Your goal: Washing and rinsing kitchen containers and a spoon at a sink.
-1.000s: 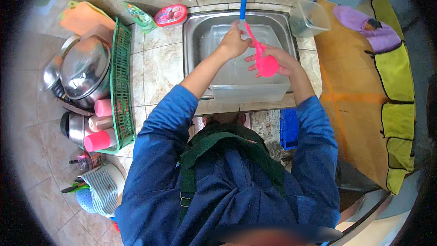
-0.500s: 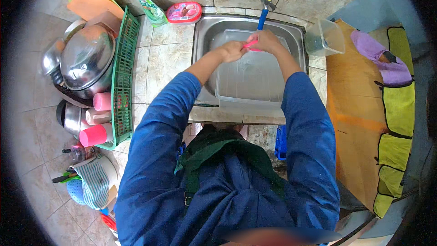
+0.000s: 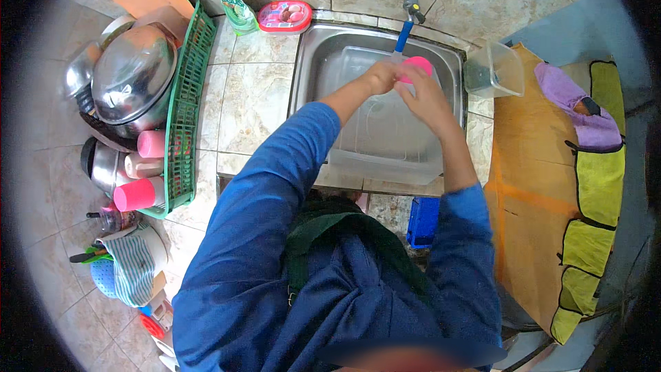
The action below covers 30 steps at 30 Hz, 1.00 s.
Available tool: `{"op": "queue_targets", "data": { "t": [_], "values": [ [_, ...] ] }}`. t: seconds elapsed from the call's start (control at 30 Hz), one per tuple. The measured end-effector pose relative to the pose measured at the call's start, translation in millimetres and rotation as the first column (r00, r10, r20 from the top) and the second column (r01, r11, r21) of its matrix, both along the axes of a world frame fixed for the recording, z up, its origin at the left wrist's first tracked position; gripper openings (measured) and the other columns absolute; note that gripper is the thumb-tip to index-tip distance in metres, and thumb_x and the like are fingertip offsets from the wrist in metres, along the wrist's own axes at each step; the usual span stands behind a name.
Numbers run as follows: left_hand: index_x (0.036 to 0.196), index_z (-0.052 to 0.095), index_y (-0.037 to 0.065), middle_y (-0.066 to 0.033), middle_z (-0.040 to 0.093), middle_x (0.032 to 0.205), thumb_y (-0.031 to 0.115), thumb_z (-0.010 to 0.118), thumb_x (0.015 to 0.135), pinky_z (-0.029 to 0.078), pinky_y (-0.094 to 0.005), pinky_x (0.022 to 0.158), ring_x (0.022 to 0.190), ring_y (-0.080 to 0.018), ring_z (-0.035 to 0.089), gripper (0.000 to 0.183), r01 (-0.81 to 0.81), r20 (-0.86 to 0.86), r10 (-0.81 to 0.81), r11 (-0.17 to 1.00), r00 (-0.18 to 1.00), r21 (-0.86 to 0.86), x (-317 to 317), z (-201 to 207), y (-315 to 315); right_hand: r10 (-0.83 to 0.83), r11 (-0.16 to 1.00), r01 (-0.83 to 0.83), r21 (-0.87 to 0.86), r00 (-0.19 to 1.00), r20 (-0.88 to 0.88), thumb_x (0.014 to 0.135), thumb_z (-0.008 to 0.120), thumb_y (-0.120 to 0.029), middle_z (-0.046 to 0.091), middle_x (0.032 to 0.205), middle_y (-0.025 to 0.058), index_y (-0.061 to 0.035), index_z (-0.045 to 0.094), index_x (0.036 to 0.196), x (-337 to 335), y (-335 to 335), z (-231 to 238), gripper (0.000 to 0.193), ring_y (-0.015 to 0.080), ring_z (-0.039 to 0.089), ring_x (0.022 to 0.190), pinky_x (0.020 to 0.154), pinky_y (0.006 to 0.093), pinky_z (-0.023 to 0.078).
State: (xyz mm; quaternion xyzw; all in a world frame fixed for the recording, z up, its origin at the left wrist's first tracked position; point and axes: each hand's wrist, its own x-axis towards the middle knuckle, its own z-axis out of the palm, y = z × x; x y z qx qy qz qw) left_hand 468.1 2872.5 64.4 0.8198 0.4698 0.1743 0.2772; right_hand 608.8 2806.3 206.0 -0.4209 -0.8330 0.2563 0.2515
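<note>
Just below the tap's blue hose [image 3: 401, 38], over the sink [image 3: 313, 62], a bright pink cup [image 3: 418, 64] is between my hands. Its round pink end faces up; the rest is mostly hidden. My left hand [image 3: 381, 78] is closed on its left side. My right hand [image 3: 425, 100] lies against its near right side, thumb and fingers apart and slightly blurred. Beneath both hands, a large clear plastic container [image 3: 379, 134] fills much of the sink and juts over its near edge.
A green dish rack [image 3: 180, 124] at left holds a lidded metal pot [image 3: 134, 72] and several pink cups [image 3: 134, 195]. Behind the sink stand a green pouch [image 3: 235, 8] and a pink tub [image 3: 285, 16]. A clear container [image 3: 494, 72] stands right, beside a brown board [image 3: 530, 186].
The pink cup has turned so its round end shows, and it has moved right with both hands. My right hand's fingers have spread from their earlier grip. The view has shifted slightly.
</note>
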Motion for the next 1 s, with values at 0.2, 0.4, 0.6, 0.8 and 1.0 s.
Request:
{"op": "queue_targets", "data": {
  "t": [0.2,0.4,0.6,0.8,1.0],
  "values": [
    [0.100,0.061,0.008,-0.0188,0.062,0.095,0.017,0.048,0.084,0.047,-0.0452,0.077,0.087,-0.0360,0.061,0.023,-0.166,-0.167,0.155,0.985,0.974,-0.053,2,70,-54,0.340,0.905,-0.193,-0.379,0.863,0.373,0.081,0.058,-0.032,0.062,0.101,0.0175,-0.0058,0.059,0.106,27,-137,22,0.036,0.0317,0.058,0.095,0.081,0.0376,0.046],
    [0.095,0.061,0.012,-0.0100,0.062,0.086,0.018,0.048,0.079,0.051,-0.0425,0.063,0.076,-0.0302,0.064,0.021,0.000,-0.383,0.178,0.907,0.907,0.421,-28,101,-143,0.192,0.973,-0.124,-0.197,0.907,0.376,0.083,0.052,-0.011,0.065,0.071,0.0130,-0.0052,0.060,0.097,28,-193,43,0.017,0.0246,0.065,0.065,0.061,0.0320,0.049],
    [0.111,0.056,0.015,-0.0128,0.060,0.097,0.012,0.049,0.079,0.049,-0.0425,0.070,0.086,-0.0306,0.062,0.034,-0.399,-0.240,0.490,0.851,0.838,0.343,-98,246,-260,0.167,0.961,-0.126,-0.248,0.974,0.150,0.088,0.054,-0.020,0.062,0.073,0.0082,0.0003,0.059,0.101,50,-169,94,0.025,0.0103,0.055,0.061,0.058,0.0284,0.045],
    [0.126,0.046,0.010,-0.0173,0.052,0.119,0.006,0.048,0.079,0.042,-0.0364,0.088,0.107,-0.0293,0.053,0.048,-0.879,0.389,0.794,0.373,0.468,0.296,-214,315,-482,0.229,0.973,-0.226,-0.045,0.967,0.113,0.089,0.053,-0.023,0.059,0.080,0.0046,0.0015,0.060,0.099,68,-142,104,0.027,0.0108,0.050,0.071,0.065,0.0251,0.041],
    [0.131,0.042,0.018,-0.0192,0.062,0.096,0.013,0.053,0.084,0.048,-0.0400,0.073,0.086,-0.0328,0.061,0.048,-0.818,0.091,0.981,-0.195,-0.174,0.542,-347,369,-738,0.138,0.982,-0.125,-0.138,0.986,0.088,0.090,0.054,-0.027,0.060,0.093,0.0053,0.0021,0.059,0.103,79,-142,76,0.033,0.0127,0.052,0.083,0.076,0.0256,0.040]
  ]
}}
